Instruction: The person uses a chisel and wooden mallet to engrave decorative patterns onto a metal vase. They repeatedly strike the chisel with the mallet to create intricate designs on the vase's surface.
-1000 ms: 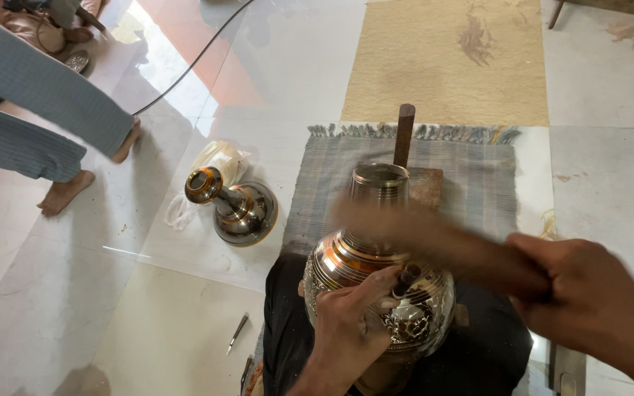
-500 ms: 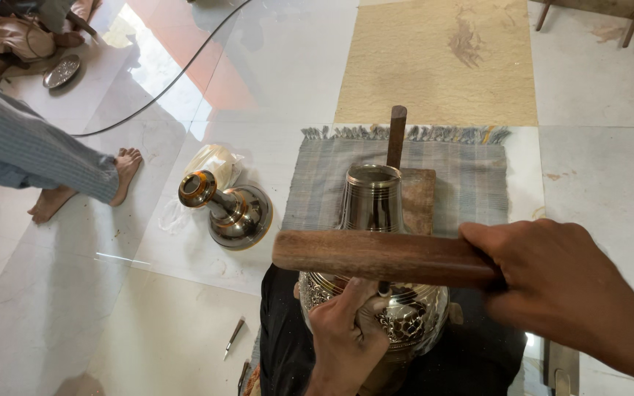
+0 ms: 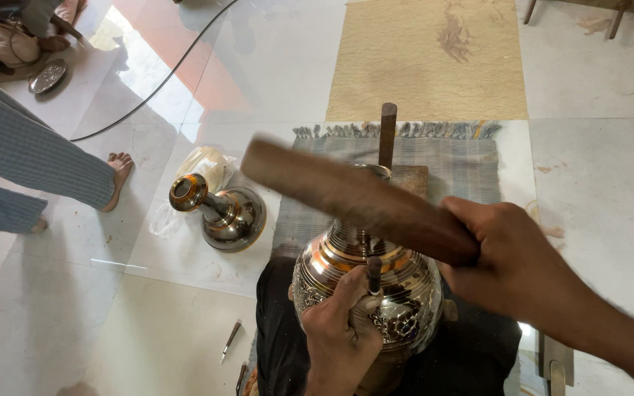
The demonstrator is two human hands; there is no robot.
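Gripping smooth wooden club [image 3: 354, 199], right hand [image 3: 511, 268]; left hand [image 3: 343, 330] pinching steel punch [image 3: 373, 274] against engraved metal vase [image 3: 398, 293].

From my end the vase [image 3: 365, 282] is shiny silver with copper-orange bands up top and engraved floral scrollwork lower down, and the wooden stick [image 3: 354, 202] over it is dark reddish brown. Rug [image 3: 464, 161] underneath is grey-striped with a fringe, next to a plain tan mat [image 3: 427, 66].

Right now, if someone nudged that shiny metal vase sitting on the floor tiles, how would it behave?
The metal vase has a narrow neck over a wide round belly, so it probably resists tipping. Its polished surface and the glossy floor tiles suggest it would slide easily. If knocked over, the round body would likely roll.
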